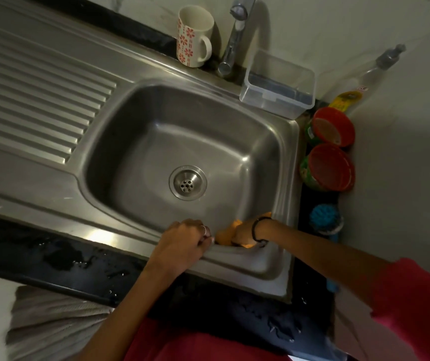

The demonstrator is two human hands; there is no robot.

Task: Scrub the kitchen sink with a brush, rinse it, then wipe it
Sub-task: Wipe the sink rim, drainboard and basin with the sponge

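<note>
Orange cloth (225,234) under right hand (245,230) on steel sink (284,142) rim.

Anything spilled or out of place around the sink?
Water is pooled and beaded on the black counter edge in front of the sink, left of the left hand. Otherwise nothing stands out.

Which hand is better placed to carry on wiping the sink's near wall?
Right. The right hand already presses the orange cloth against the sink near wall. The left hand only rests curled on the front rim, holding nothing visible.
</note>
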